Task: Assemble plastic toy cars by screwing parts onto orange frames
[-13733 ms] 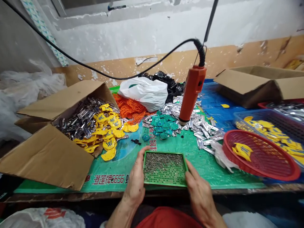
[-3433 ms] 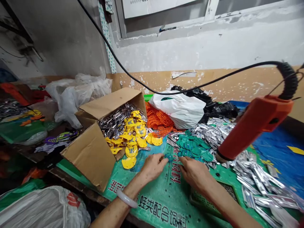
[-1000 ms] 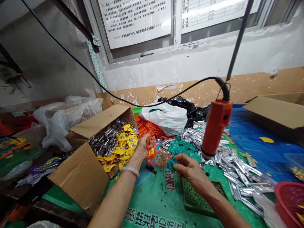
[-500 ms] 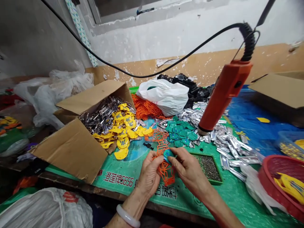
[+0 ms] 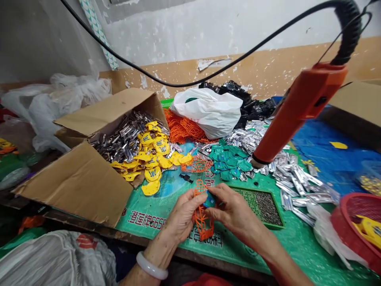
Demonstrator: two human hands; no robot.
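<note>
Over the green table, my left hand (image 5: 185, 212) is closed on an orange lattice frame (image 5: 203, 228) that hangs below its fingertips. My right hand (image 5: 235, 212) pinches a teal-green piece (image 5: 210, 199) against the upper part of this frame, so the two hands nearly meet. Another orange frame (image 5: 196, 164) lies just beyond, beside a pile of green pieces (image 5: 229, 159). A small black part (image 5: 186, 178) rests left of the held frame. Right of my right hand sits a green tray (image 5: 248, 198) of small screws.
An orange-red power screwdriver (image 5: 297, 115) hangs by its cable at right, above silver parts (image 5: 300, 186). At left, a cardboard box (image 5: 80, 182) spills yellow pieces (image 5: 153, 173). A white bag (image 5: 208, 111) lies behind; a red basket (image 5: 342, 222) stands at right.
The held orange frame has turned more upright, and the teal piece now tilts between my fingers. The camera view has shifted, so the screwdriver appears larger and farther right.
</note>
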